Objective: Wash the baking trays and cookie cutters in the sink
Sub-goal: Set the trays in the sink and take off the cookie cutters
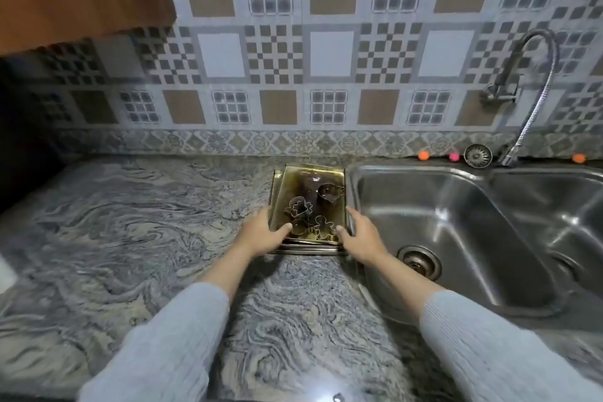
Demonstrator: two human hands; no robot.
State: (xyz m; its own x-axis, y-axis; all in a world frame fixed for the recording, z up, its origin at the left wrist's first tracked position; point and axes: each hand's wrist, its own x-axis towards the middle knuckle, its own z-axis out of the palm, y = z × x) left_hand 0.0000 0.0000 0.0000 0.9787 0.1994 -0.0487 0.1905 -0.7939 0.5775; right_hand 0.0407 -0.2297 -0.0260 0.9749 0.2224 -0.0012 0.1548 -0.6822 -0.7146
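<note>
A stack of metal baking trays (pixel 295 174) lies on the granite counter just left of the sink (pixel 456 215). Several metal cookie cutters (pixel 298 207) lie in the top tray, among them a gingerbread-man shape (pixel 323 226). My left hand (pixel 262 233) grips the stack's near left corner, thumb over the rim. My right hand (pixel 360 235) holds the near right edge, fingers along the side next to the sink rim. The lower trays show only as thin edges at the front.
The steel sink has two basins, with a drain (pixel 419 261) in the left one. A flexible tap (pixel 522 88) hangs from the tiled wall above the divider. A loose strainer (pixel 478 156) and small orange and pink balls sit on the back ledge. Granite counter (pixel 146 222) stretches left.
</note>
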